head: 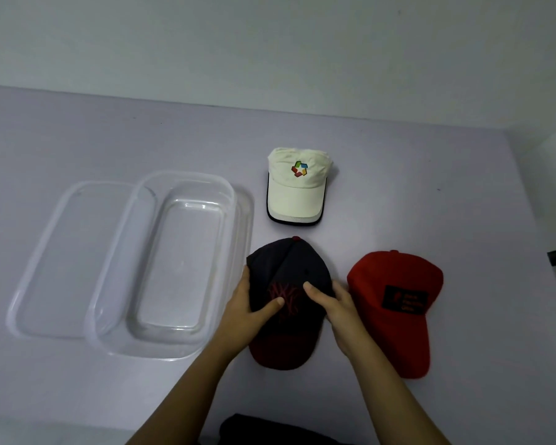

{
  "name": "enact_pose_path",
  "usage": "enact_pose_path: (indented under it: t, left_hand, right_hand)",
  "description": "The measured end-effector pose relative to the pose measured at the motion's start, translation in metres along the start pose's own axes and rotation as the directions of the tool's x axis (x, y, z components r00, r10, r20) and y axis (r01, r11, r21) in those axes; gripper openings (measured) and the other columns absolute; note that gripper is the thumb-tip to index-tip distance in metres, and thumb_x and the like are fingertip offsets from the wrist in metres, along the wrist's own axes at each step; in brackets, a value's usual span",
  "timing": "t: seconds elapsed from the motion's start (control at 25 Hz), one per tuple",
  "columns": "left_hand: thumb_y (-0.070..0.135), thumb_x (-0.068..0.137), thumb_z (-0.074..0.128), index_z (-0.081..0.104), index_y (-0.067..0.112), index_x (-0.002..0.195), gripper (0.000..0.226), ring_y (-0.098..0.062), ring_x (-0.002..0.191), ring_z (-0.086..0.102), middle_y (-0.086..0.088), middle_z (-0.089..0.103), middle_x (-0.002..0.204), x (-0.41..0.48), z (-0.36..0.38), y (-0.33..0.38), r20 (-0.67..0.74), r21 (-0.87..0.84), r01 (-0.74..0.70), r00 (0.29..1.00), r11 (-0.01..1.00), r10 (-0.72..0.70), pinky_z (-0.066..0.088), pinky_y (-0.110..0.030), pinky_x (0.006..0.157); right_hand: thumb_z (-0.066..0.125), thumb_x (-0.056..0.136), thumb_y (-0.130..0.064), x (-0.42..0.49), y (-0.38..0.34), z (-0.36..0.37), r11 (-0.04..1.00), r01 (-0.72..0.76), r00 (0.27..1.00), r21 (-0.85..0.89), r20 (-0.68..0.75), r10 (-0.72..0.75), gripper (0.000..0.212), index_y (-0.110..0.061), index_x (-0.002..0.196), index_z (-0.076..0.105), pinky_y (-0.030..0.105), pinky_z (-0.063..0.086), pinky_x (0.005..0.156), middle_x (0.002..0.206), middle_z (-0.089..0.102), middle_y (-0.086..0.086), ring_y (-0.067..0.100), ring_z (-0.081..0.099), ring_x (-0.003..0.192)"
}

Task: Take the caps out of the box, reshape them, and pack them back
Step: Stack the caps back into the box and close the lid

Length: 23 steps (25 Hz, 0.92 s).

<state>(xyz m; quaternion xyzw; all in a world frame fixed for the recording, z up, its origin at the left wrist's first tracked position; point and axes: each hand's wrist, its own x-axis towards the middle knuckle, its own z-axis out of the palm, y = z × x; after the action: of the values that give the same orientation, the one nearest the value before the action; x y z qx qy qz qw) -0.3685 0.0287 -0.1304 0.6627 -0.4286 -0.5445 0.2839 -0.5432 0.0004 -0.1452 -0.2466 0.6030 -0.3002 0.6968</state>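
Looking down on a pale lavender-grey desk (398, 175) pushed up against a plain off-white wall (270, 43), lighting's pretty dim and flat. Both hands are on the dark navy cap (286, 277) at about 6 o'clock: the left hand (247, 303) grips its left side with the thumb laid across the red logo, and the right hand (331, 300) pinches the right side of the crown, thumb on top. That cap's brim points back toward the person. Just beside it at 4 o'clock sits a red cap (395, 303) with a dark patch, not touched. Up at 12 o'clock there's a cream cap (297, 184) with a multicoloured logo, well apart from the hands. Over at 9 o'clock the clear plastic box (170, 261) has nothing in it and rests partly on its clear lid (61, 252). Something dark pokes in at the right edge, can't tell what.
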Motion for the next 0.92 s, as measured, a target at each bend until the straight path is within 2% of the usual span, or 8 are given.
enact_pose_path:
  t: [0.08, 0.16, 0.32, 0.4, 0.48, 0.6, 0.76, 0.92]
  left_hand:
    - [0.027, 0.085, 0.066, 0.014, 0.047, 0.135, 0.076, 0.019, 0.103, 0.040, 0.039, 0.034, 0.116, -0.001, 0.001, -0.001, -0.004, -0.032, 0.004, 1.000, 0.999, -0.004, 0.038, -0.001, 0.079]
    - [0.026, 0.084, 0.067, 0.017, 0.045, 0.138, 0.076, 0.011, 0.107, 0.045, 0.037, 0.038, 0.116, -0.001, 0.001, -0.004, -0.007, -0.074, 0.013, 1.000, 0.997, -0.013, 0.040, -0.007, 0.086]
    - [0.038, 0.073, 0.076, 0.022, 0.034, 0.145, 0.089, -0.014, 0.118, 0.050, 0.009, 0.046, 0.134, -0.008, -0.005, -0.006, 0.036, -0.264, 0.111, 0.994, 0.958, -0.105, 0.048, -0.020, 0.086]
    - [0.046, 0.075, 0.066, 0.026, 0.030, 0.145, 0.082, -0.016, 0.118, 0.051, 0.001, 0.046, 0.138, -0.015, -0.005, -0.001, 0.031, -0.329, 0.136, 0.991, 0.935, -0.134, 0.048, -0.020, 0.085]
    - [0.059, 0.080, 0.046, 0.033, 0.027, 0.142, 0.071, -0.017, 0.124, 0.048, 0.001, 0.046, 0.139, -0.020, -0.006, 0.012, -0.052, -0.348, 0.123, 0.987, 0.929, -0.150, 0.043, -0.028, 0.097]
    - [0.056, 0.091, 0.031, 0.051, 0.024, 0.125, 0.050, -0.013, 0.118, 0.052, 0.006, 0.056, 0.124, -0.028, -0.014, 0.042, -0.182, -0.342, -0.043, 0.983, 0.939, -0.022, 0.042, -0.031, 0.100]
    - [0.027, 0.097, 0.044, 0.065, 0.019, 0.086, 0.025, 0.000, 0.073, 0.058, 0.014, 0.065, 0.073, -0.049, -0.016, 0.084, -0.279, -0.223, -0.320, 0.926, 0.921, 0.254, 0.047, -0.012, 0.064]
    - [0.028, 0.096, 0.047, 0.064, 0.022, 0.079, 0.025, -0.001, 0.069, 0.057, 0.012, 0.063, 0.072, -0.061, -0.014, 0.097, -0.321, -0.132, -0.394, 0.885, 0.909, 0.337, 0.047, -0.013, 0.060]
  right_hand:
    - [0.077, 0.072, -0.024, 0.001, 0.003, 0.001, 1.000, 0.002, 1.000, 0.023, 0.029, -0.002, 0.047, -0.027, 0.115, 0.057, 0.042, 0.054, 0.089, 0.116, 0.064, 0.003, 0.024, 0.063, 0.106]
    - [0.079, 0.064, -0.028, 0.000, 0.008, 0.004, 0.999, 0.021, 0.999, 0.044, 0.027, -0.022, 0.059, -0.027, 0.117, 0.053, 0.045, 0.053, 0.091, 0.120, 0.061, 0.004, 0.025, 0.062, 0.108]
    - [0.075, 0.064, -0.021, -0.002, 0.013, 0.003, 0.982, 0.024, 0.998, 0.187, 0.052, -0.034, 0.060, -0.018, 0.120, 0.053, 0.045, 0.054, 0.089, 0.123, 0.061, 0.012, 0.028, 0.062, 0.108]
    - [0.077, 0.065, -0.019, -0.007, 0.010, -0.001, 0.969, 0.014, 0.993, 0.247, 0.107, -0.041, 0.059, -0.014, 0.120, 0.056, 0.045, 0.052, 0.091, 0.124, 0.062, 0.015, 0.030, 0.062, 0.109]
    - [0.088, 0.051, -0.026, -0.014, 0.004, -0.008, 0.959, -0.012, 0.983, 0.282, 0.180, -0.041, 0.081, -0.013, 0.125, 0.055, 0.044, 0.051, 0.092, 0.125, 0.062, 0.014, 0.030, 0.061, 0.112]
    - [0.093, 0.038, -0.035, -0.032, -0.009, -0.016, 0.954, -0.034, 0.960, 0.297, 0.276, -0.052, 0.096, -0.014, 0.124, 0.057, 0.038, 0.056, 0.083, 0.123, 0.065, 0.012, 0.029, 0.062, 0.111]
    - [0.089, 0.044, -0.049, -0.061, -0.024, -0.022, 0.922, 0.004, 0.922, 0.387, 0.355, -0.153, 0.081, -0.016, 0.114, 0.065, 0.032, 0.057, 0.077, 0.118, 0.068, 0.007, 0.022, 0.066, 0.107]
    - [0.090, 0.043, -0.048, -0.074, -0.022, -0.020, 0.871, -0.018, 0.912, 0.492, 0.365, -0.187, 0.086, -0.013, 0.117, 0.064, 0.034, 0.058, 0.077, 0.119, 0.068, 0.010, 0.025, 0.066, 0.106]
